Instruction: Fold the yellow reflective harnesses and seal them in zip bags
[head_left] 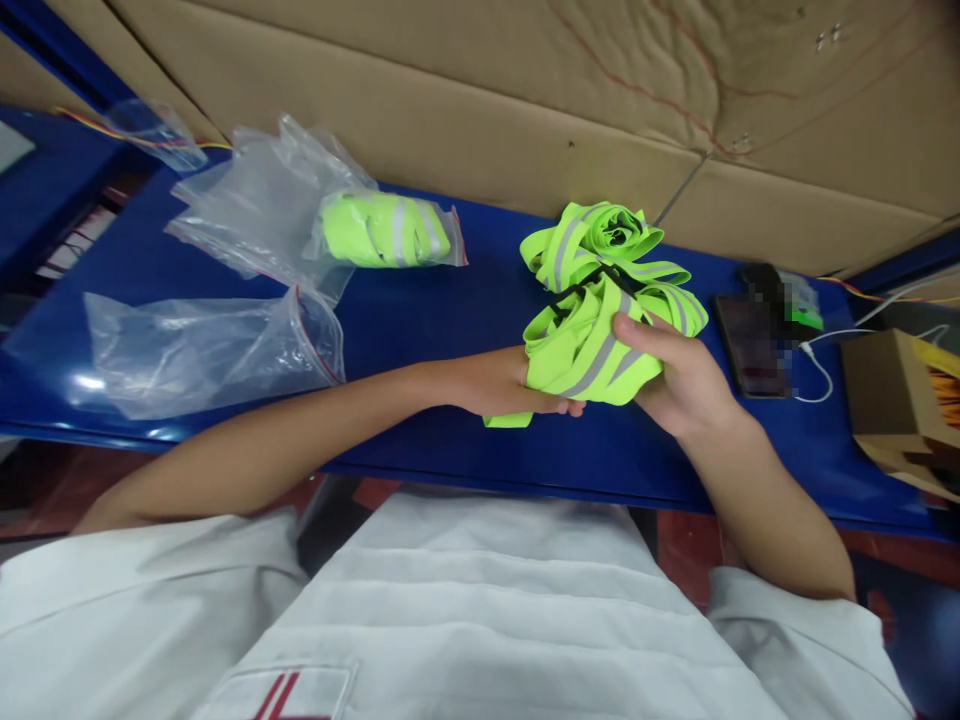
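Observation:
A folded bundle of neon yellow-green reflective strap with grey stripes lies between my two hands over the blue table. My left hand is under and around its left side, most of the fingers hidden by the strap. With the thumb on top, my right hand grips the bundle's right side. A short strap end sticks out below my left hand. Just behind sits more of the same strap, a rolled bundle with loops spreading to the right.
Left of centre, a packed clear bag of neon strap lies by several clear zip bags. One flat zip bag is nearer. A phone, white cable and cardboard box are at right. A tan padded wall backs the table.

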